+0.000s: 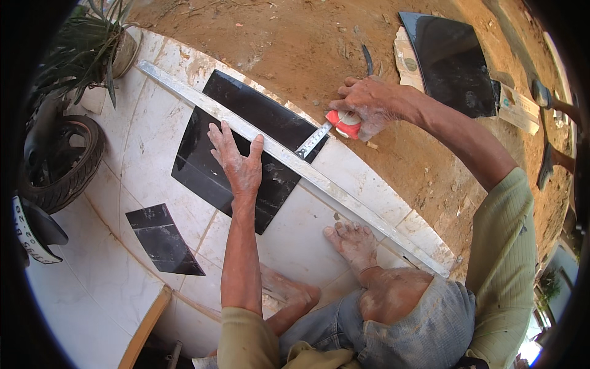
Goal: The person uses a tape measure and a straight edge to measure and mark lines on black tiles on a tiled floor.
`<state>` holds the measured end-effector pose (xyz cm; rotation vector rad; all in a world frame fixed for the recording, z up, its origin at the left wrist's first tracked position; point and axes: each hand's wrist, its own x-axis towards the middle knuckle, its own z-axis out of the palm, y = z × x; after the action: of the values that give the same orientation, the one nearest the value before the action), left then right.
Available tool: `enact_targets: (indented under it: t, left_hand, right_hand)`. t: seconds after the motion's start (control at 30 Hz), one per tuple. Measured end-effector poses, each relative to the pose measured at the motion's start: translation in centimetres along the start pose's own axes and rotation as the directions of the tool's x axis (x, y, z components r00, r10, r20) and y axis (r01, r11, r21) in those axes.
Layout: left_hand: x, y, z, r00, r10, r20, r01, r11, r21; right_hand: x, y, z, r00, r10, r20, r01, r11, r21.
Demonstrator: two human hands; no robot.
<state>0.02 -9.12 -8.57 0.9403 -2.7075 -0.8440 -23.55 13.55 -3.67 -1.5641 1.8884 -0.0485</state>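
On white floor tiles [147, 138], head view: rests the left hand [236, 163], splayed and unclenched, against a metal bar [279, 153] lying across glossy black tile [203, 154]. Grips a red tape measure [349, 128] in the right hand [369, 104], beyond the bar, with its blade [313, 140] out over the black tile to the bar.

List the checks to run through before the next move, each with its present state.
1. Long silver metal bar lies across the glossy black rectangular tile: ok.
2. Left hand is at the bar: ok. Firm pressure: cannot tell.
3. Right hand holds the red-and-white tape measure: ok.
4. Pale, narrow tape blade reaches the bar's edge: ok.
5. Exact blade reading: cannot tell, too small.
6. Small black four-sided piece lies apart from the tile: ok.
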Motion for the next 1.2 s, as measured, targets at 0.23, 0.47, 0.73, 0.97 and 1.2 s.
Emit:
enact_targets:
  t: [0.23, 0.47, 0.73, 0.97, 1.2]
  left_hand:
    - [6.0, -3.2, -2.0, 0.978, -0.098, -0.186, 0.099, 0.995, -0.004]
    - [12.2, -5.0, -2.3, 0.961, -0.189, -0.201, 0.186, 0.982, -0.036]
    - [15.8, -4.8, -1.6, 0.940, -0.241, -0.243, 0.236, 0.970, -0.050]
    - [16.8, -6.7, -1.9, 0.947, -0.116, -0.298, 0.105, 0.993, -0.051]
    - [15.7, -4.4, -2.1, 0.944, -0.171, -0.281, 0.106, 0.967, -0.231]
  right_hand:
    - [-0.5, 0.0, -0.5, 0.997, -0.059, -0.056, 0.056, 0.997, -0.053]
    - [-0.2, 0.0, -0.1, 0.997, -0.050, -0.059, 0.049, 0.999, -0.020]
    - [-0.8, 0.3, 0.0, 1.000, 0.009, -0.013, -0.009, 0.999, -0.037]
    - [-0.2, 0.7, 0.8, 0.995, -0.060, -0.083, 0.055, 0.997, -0.061]
    - [0.0, 0.7, 0.3, 0.999, -0.034, -0.009, 0.034, 0.998, -0.051]
